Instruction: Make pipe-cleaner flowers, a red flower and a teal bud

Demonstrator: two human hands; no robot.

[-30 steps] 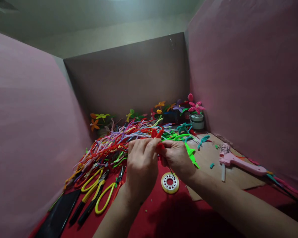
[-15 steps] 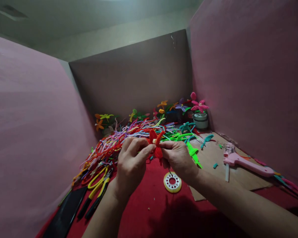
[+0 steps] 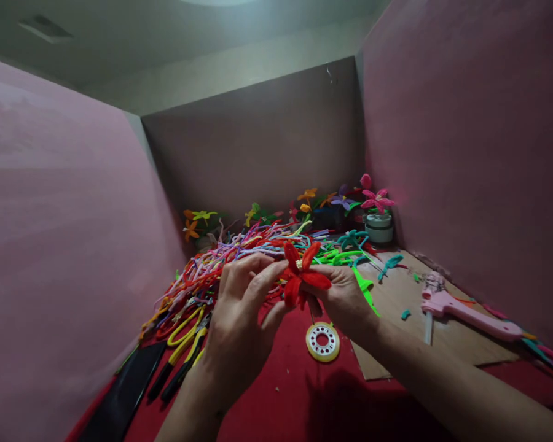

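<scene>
- Clamping red flower [image 3: 299, 270] from behind its right petal in fingers of right hand [image 3: 343, 298], beyond tape roll [image 3: 310, 345].
- Curving left hand [image 3: 242, 310] beside petals with fingers apart.

The head camera looks forward and down at the nearby red surface [image 3: 267, 405].

Front red surface [image 3: 262, 411] open; tape roll [image 3: 311, 342] midway, stem pile [image 3: 239, 244] blocks rear.

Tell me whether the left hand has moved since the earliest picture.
Yes: in this view the left hand has shifted left, farther from the tape roll, which keeps its place beside the cardboard.
</scene>
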